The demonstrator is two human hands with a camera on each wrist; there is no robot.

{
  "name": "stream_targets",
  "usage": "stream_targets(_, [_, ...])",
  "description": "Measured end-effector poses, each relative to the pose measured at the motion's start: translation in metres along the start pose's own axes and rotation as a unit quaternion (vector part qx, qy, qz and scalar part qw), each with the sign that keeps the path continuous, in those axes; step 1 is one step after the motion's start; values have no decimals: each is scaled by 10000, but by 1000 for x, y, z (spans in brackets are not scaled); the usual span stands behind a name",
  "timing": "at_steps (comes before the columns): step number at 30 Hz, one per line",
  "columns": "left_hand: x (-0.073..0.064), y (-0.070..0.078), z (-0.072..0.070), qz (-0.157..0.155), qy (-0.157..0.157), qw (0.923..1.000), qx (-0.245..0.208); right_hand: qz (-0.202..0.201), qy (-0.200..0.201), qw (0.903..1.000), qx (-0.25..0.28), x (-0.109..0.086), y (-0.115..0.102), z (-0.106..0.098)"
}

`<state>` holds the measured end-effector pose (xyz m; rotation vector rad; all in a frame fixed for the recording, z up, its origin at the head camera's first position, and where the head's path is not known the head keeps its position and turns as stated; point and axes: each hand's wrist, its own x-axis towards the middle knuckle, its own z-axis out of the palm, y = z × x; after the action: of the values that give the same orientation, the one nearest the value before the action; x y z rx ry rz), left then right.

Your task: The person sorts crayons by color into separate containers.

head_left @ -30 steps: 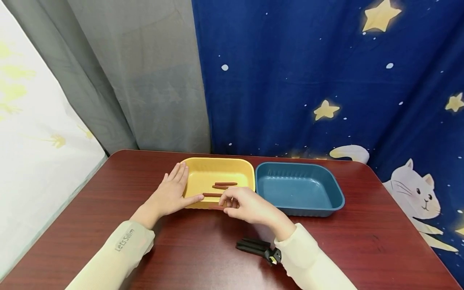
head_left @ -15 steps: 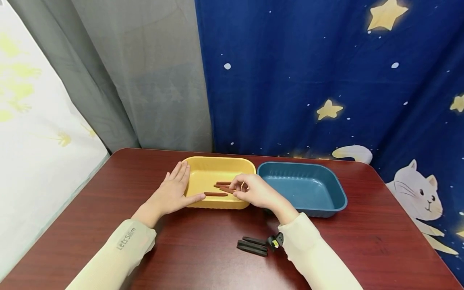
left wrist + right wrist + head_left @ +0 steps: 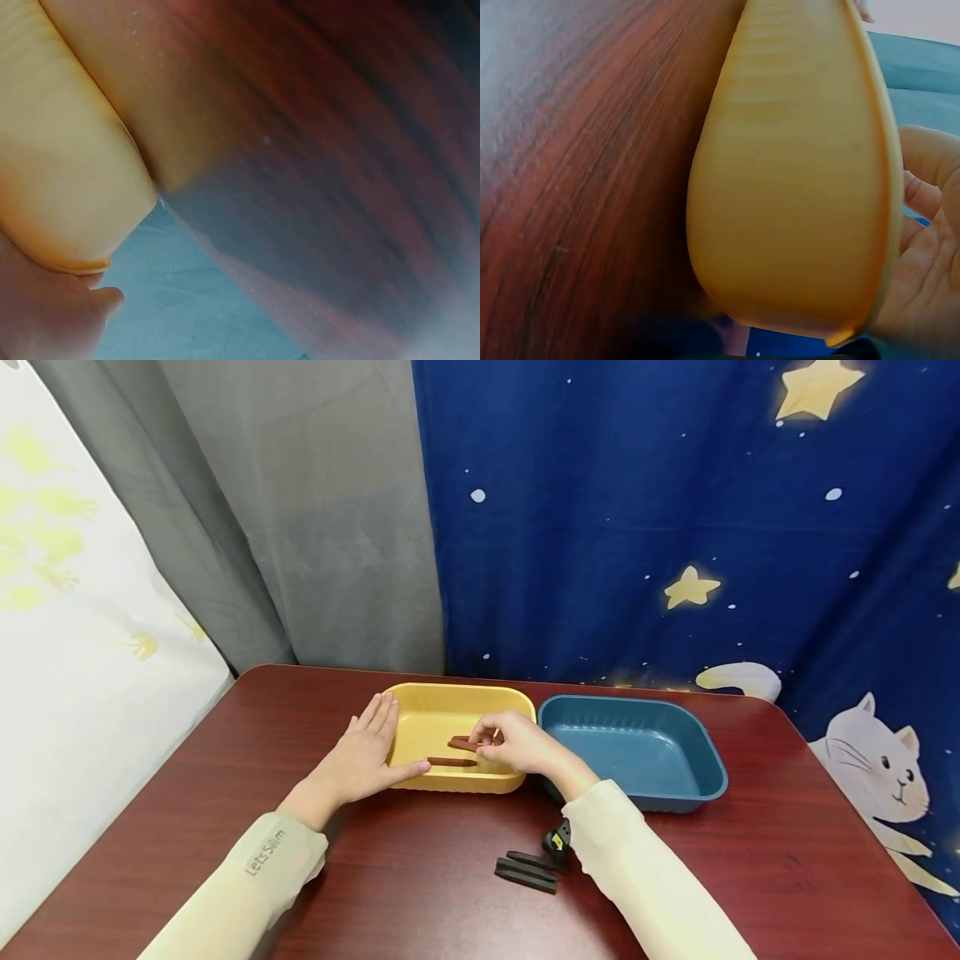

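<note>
My left hand [image 3: 360, 756] lies with straight fingers along the left rim of the yellow tray [image 3: 457, 782], its thumb at the front rim. Inside the tray, my right hand [image 3: 517, 743] has curled fingers and pinches a short, slim brown stick, mostly hidden by the fingers. Other brown sticks [image 3: 462, 744] lie beside its fingertips, and a separate brown stick [image 3: 452, 762] with a tapered end lies nearer the front wall. In the right wrist view the yellow tray [image 3: 795, 172] hides the fingertips.
A blue tray [image 3: 633, 743] stands against the yellow tray's right side. Several black sticks [image 3: 527, 875] lie on the red-brown table [image 3: 405, 877] in front, near a black wrist device [image 3: 557, 842] at the right cuff. Curtains hang behind the table's far edge.
My right hand has moved from over the front rim back into the yellow tray, carrying a brown stick in beside the others. My left hand keeps its place on the rim.
</note>
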<state>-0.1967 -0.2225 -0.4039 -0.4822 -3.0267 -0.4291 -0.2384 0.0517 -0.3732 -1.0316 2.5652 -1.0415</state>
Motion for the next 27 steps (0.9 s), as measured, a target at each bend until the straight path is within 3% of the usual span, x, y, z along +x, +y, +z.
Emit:
stream_targets(18, [1,1,-1,-5,-5,10000,32,624,-235,9960,-589,21,5,7])
stream_targets(27, [0,3,-3,-16,-26,10000,-36,403,14,9971,-652,15,5,4])
